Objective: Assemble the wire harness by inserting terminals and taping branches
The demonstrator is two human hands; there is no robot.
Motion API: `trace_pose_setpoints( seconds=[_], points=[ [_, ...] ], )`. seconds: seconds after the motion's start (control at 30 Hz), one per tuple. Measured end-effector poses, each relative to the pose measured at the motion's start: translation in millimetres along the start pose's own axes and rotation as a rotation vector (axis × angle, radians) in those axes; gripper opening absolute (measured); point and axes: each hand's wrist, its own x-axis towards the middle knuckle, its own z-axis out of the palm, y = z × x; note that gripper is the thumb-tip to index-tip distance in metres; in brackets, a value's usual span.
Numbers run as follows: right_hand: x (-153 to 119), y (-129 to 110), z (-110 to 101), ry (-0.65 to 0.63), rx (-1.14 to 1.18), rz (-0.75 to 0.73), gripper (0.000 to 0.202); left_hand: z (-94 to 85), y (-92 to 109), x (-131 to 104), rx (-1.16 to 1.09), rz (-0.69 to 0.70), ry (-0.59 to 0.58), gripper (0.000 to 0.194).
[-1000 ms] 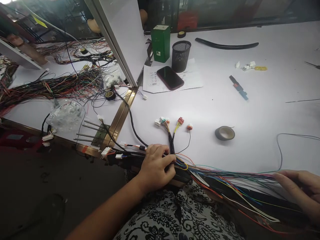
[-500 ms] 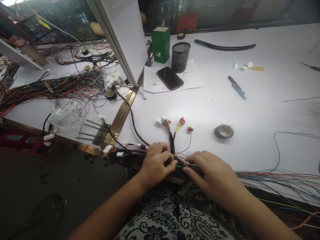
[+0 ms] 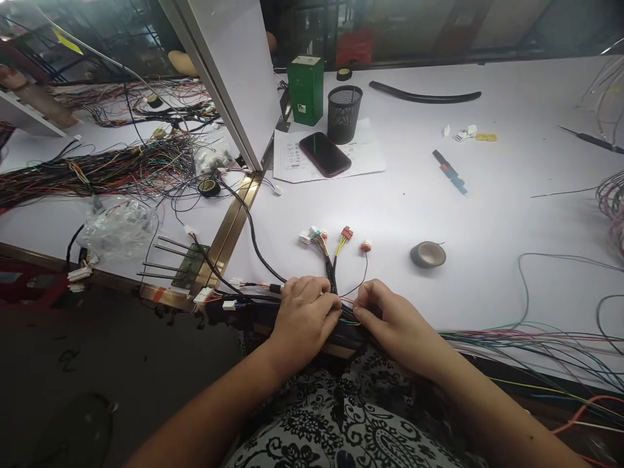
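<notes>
My left hand (image 3: 308, 318) is closed over a wire harness (image 3: 332, 276) at the table's front edge. Just right of it, my right hand (image 3: 390, 318) pinches at the loose wires (image 3: 348, 314) of the same harness, thumb and forefinger together. A black-wrapped branch rises between the hands and ends in white connectors (image 3: 312, 235) and a red connector (image 3: 346, 233). One thin wire leads to a small red-and-white connector (image 3: 365, 246). More white connectors (image 3: 203, 296) lie left of my left hand. The exact grip under both hands is partly hidden.
A roll of grey tape (image 3: 428, 254) lies right of the harness. Farther back are a phone (image 3: 325, 155) on papers, a mesh cup (image 3: 344, 114), a green box (image 3: 305, 90) and a black tube (image 3: 424, 96). Metal rods (image 3: 168, 257) stick out at left. A person's arm (image 3: 43, 101) shows far left.
My right hand has moved in closer to my left, its fingers now pinched on the wires. My left hand stays on the harness, and the whole view has shifted slightly.
</notes>
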Motion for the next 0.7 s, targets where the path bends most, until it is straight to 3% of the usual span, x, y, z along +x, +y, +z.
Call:
trace_pose_setpoints(
  seconds=[0.37,0.5,0.6,0.7],
  points=[
    [3.9,0.8,-2.5,-0.007,-0.008,0.009,0.007,-7.2,5.1,5.2,0.152,0.079,-0.015,0.012],
    [5.0,2.1,-1.4,-0.006,-0.03,0.008,0.007,-7.3,-2.3,11.0,0.185,0.212,-0.074,0.015],
    [4.1,2.6,-1.0,0.016,-0.016,-0.015,0.004,-8.0,-13.5,17.7,0.082,0.286,-0.172,0.013],
    [2.2,3.6,0.5,0.063,0.006,-0.055,0.006,-8.0,-22.8,23.0,-0.17,0.208,-0.153,0.012]
  ],
)
